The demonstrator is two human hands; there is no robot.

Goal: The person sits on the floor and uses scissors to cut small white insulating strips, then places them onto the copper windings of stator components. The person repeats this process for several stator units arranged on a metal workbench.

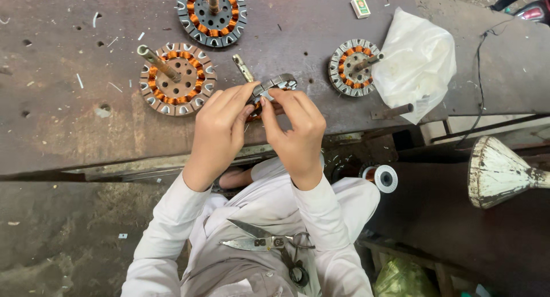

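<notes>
My left hand [220,128] and my right hand [295,128] meet over the front edge of a worn metal workbench [69,119]. Together they hold a round motor stator [274,86] with copper windings, mostly hidden by my fingers; its shaft [243,67] sticks out toward the upper left. The fingertips of both hands pinch at its rim. A pair of scissors [266,241] lies on my lap on the white cloth.
Three more wound stators with shafts stand on the bench: one [177,78] left of my hands, one [212,10] at the top, one [352,66] right. A white plastic bag [421,62], a small box [360,7], a wire spool [385,178] and a white cone-shaped cover [498,171] lie to the right.
</notes>
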